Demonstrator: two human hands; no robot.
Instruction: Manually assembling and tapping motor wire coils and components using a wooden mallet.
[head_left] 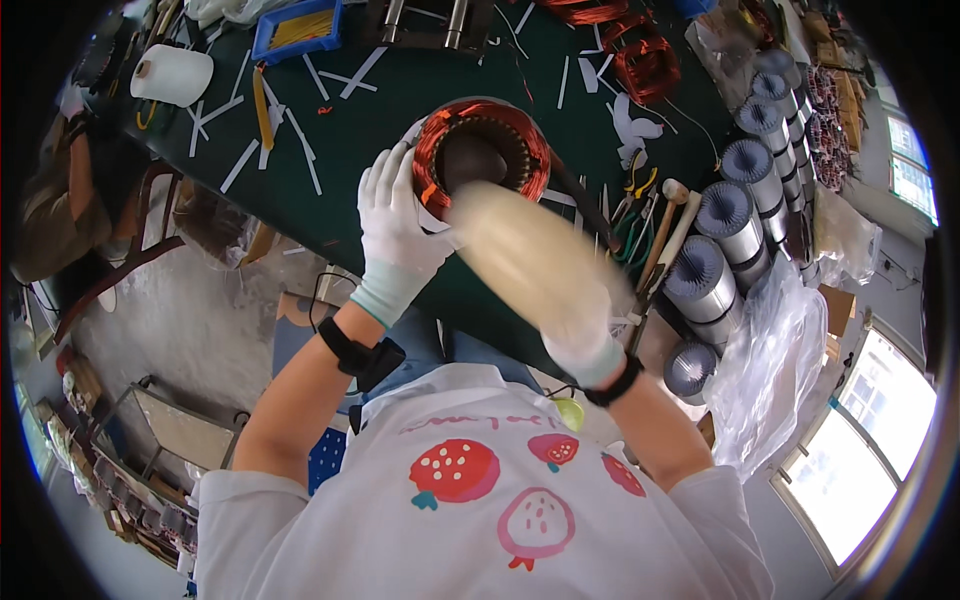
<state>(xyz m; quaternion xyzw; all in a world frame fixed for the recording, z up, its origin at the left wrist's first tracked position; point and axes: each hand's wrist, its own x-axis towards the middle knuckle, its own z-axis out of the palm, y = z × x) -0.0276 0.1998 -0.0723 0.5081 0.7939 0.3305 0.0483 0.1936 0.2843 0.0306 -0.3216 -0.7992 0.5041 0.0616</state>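
A motor stator point(540, 158) wound with red-brown copper wire lies on the dark green table, its round bore facing up toward me. My left hand point(395, 205), in a white glove, rests against the stator's left side with fingers along the rim and thumb lower down. In my gloved right hand point(583, 340) is a thick, pale, wood-coloured tool point(535, 255). Motion smears it, so its exact kind does not show. Its far end lies over the stator's lower right edge; whether it touches is unclear. Something dark and rounded shows inside the bore.
Silver stator cores point(728, 212) stand in a row at the right beside clear plastic sheeting point(775, 350). Nearer are pliers point(640, 178) and a mallet point(672, 200). Leftward lie a white thread spool point(172, 75), a blue tray point(298, 32) and paper strips. Another person point(65, 215) sits far left.
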